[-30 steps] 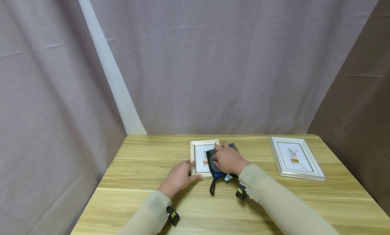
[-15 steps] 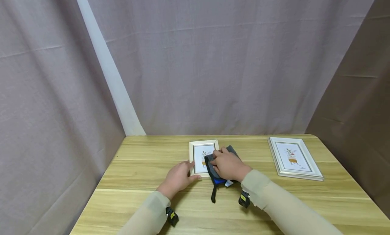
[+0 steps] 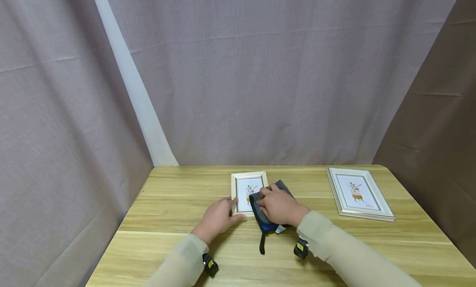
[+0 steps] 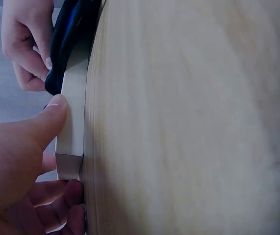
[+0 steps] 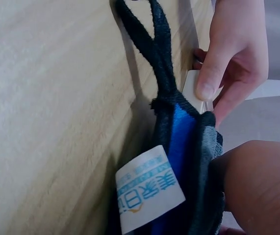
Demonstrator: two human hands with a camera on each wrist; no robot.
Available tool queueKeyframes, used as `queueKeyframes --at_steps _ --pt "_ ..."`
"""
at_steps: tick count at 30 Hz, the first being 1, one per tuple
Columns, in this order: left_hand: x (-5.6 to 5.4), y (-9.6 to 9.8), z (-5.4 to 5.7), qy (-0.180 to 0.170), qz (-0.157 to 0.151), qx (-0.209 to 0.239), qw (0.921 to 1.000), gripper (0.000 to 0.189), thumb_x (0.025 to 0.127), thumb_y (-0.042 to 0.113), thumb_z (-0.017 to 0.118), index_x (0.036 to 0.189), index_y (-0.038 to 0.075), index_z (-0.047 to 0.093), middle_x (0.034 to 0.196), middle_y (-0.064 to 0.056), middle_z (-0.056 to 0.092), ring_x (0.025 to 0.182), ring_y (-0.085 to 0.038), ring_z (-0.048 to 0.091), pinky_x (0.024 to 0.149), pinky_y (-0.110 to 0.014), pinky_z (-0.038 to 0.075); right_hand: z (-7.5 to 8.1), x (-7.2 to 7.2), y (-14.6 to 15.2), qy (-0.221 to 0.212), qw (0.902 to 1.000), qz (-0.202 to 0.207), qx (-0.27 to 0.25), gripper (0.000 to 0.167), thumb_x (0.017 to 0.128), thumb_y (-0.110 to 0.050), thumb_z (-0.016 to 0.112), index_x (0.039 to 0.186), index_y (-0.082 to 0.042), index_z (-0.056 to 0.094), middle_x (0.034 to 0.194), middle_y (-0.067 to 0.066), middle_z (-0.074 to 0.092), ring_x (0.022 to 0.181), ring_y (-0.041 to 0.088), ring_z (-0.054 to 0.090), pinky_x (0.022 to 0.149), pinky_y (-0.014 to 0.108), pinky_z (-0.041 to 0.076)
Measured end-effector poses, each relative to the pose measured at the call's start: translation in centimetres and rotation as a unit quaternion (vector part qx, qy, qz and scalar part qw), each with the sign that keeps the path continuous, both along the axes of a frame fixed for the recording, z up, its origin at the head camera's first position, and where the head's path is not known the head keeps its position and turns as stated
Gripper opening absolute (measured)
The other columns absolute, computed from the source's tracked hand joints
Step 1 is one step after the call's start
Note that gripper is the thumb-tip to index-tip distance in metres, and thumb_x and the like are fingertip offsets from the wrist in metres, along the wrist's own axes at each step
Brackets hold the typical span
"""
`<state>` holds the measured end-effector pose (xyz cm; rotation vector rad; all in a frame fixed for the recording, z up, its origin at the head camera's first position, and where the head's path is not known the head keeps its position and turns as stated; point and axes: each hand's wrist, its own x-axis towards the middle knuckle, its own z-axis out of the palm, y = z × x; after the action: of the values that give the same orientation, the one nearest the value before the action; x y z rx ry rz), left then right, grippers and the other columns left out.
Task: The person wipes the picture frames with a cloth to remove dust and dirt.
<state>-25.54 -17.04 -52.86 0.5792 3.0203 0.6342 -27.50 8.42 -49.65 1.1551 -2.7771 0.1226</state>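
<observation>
Your left hand [image 3: 217,216] gripped the picture frame [image 3: 243,191], your right hand [image 3: 279,205] the cloth [image 3: 259,211]; steady, light, even pressure seemed best

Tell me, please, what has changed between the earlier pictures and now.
The right grip has drawn the folded gray cloth nearer, down in the head view, baring more of the small frame at its upper right. Nothing was grasped or let go. The left grip stays on the small frame; it and the white frame at right have not moved.
</observation>
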Motion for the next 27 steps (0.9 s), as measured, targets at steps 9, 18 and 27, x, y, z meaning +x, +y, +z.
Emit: queueKeyframes --at_steps 9,18,27 --pt "0.0 0.0 0.2 0.004 -0.009 -0.01 0.9999 0.075 0.099 0.055 0.079 0.154 0.006 0.063 0.152 -0.021 0.064 0.137 -0.038 0.064 0.106 -0.05 0.057 0.5 0.9 -0.2 0.006 0.9998 0.001 0.022 0.022 0.107 -0.018 0.071 0.122 -0.011 0.085 0.102 0.004 0.063 0.085 0.023 0.046 0.069 0.039 0.05" --pt "-0.1 0.0 0.4 -0.001 -0.007 0.006 1.0 0.075 0.097 0.054 0.082 0.153 0.007 0.065 0.151 -0.022 0.064 0.099 -0.022 0.068 0.082 -0.039 0.054 0.8 1.1 -1.6 0.032 0.995 -0.034 0.088 0.024 0.108 -0.02 0.068 0.126 -0.015 0.084 0.113 0.006 0.067 0.095 0.027 0.055 0.071 0.043 0.057" --pt "-0.1 -0.1 0.4 0.007 -0.015 0.011 0.9998 0.076 0.096 0.053 0.084 0.152 0.004 0.066 0.148 -0.024 0.066 0.125 -0.034 0.071 0.099 -0.047 0.059 0.8 -0.1 -2.6 0.0 0.9909 -0.066 0.117 0.03 0.111 -0.031 0.065 0.133 -0.016 0.08 0.127 0.01 0.067 0.108 0.031 0.056 0.084 0.05 0.06"
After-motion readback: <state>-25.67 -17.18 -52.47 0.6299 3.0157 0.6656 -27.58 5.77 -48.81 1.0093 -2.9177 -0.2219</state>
